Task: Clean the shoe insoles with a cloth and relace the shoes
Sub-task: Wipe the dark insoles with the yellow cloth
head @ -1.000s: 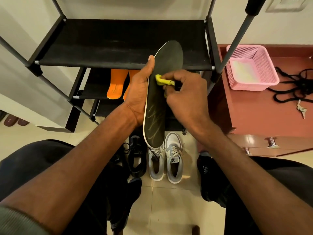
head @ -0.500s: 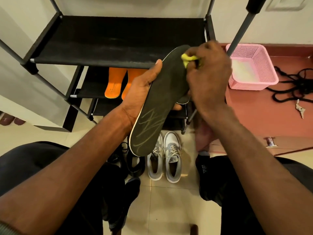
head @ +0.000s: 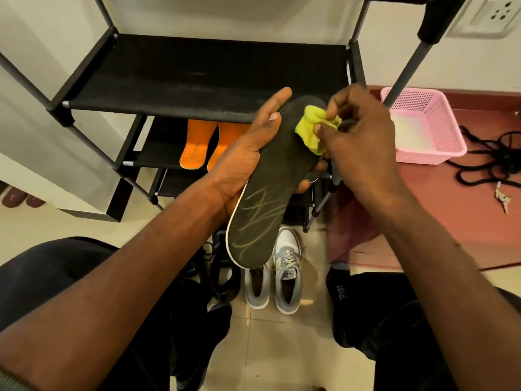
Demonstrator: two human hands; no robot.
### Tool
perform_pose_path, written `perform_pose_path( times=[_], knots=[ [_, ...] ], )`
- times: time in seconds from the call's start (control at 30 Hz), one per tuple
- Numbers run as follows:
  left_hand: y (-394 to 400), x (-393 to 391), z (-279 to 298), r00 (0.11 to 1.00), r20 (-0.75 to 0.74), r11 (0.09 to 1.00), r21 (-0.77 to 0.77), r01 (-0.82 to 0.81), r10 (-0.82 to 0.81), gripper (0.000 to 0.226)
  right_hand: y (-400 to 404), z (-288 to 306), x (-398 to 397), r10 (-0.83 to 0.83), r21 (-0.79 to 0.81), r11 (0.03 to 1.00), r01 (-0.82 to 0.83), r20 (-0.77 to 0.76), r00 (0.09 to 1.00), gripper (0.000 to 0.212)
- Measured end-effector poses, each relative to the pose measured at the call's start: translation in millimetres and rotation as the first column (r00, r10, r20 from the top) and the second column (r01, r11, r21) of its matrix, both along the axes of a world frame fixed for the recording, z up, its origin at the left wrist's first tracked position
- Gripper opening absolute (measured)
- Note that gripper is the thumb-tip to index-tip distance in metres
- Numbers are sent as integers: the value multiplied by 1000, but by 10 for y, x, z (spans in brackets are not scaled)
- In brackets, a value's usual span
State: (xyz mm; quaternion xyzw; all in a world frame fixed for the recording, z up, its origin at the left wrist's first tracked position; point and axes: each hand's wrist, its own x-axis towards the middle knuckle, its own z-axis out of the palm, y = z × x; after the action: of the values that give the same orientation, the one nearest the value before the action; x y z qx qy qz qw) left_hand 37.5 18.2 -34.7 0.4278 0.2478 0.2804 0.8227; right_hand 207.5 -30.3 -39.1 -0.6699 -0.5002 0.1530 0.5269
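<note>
A black insole point(head: 267, 198) with pale scribbled markings near its heel is held up over the floor, toe end pointing away. My left hand point(head: 245, 162) grips it along the left edge, fingertips wrapped under to the right side. My right hand point(head: 361, 142) pinches a crumpled yellow cloth point(head: 313, 131) against the toe end of the insole. Below stand a pair of grey and white laced sneakers point(head: 273, 280) and a black shoe point(head: 222, 275) with loose laces. Two orange insoles point(head: 197, 145) lie on the rack's lower shelf.
A black shoe rack point(head: 203, 77) fills the space ahead. To the right is a reddish cabinet top point(head: 439, 201) with a pink basket point(head: 425, 128), black laces point(head: 496, 162) and keys point(head: 503, 197). My knees frame the tiled floor point(head: 282, 348).
The insole has tilted so its toe points up and right, and my right hand carried the cloth from the insole's middle up to its toe end. More cloth now shows.
</note>
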Motion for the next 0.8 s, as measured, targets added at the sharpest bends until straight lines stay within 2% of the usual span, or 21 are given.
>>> perform_pose_path(
  times=[0.07,0.13,0.2,0.33,0.43,0.57,0.67,0.8],
  knots=[
    [-3,16,23,1000,-18,1000,-23,-15,15,44,-2,-51,19,-48,-53,997,62,221,974,17],
    [10,18,22,999,-37,998,-60,-16,14,43,-6,-103,30,-62,-122,988,92,227,972,16],
    [21,10,32,999,-48,996,-86,-10,5,42,-26,-107,8,-36,-150,986,68,205,978,23],
    [21,-5,86,999,-38,989,-150,-2,-4,41,-66,-64,17,-7,-228,968,100,377,926,53],
    [-2,-13,122,999,-45,986,-168,12,-20,42,-55,-60,16,-60,-195,968,157,428,902,44],
    [-41,-7,164,997,-69,989,-145,14,-25,35,-15,-44,3,-219,-47,953,299,574,789,24],
    [-32,-13,151,996,-72,987,-155,31,-43,45,46,-68,-49,-220,-28,958,287,572,790,24],
    [-24,-15,85,994,-109,995,-96,19,-30,52,60,-91,-146,-186,-23,976,215,424,887,22]
  ],
)
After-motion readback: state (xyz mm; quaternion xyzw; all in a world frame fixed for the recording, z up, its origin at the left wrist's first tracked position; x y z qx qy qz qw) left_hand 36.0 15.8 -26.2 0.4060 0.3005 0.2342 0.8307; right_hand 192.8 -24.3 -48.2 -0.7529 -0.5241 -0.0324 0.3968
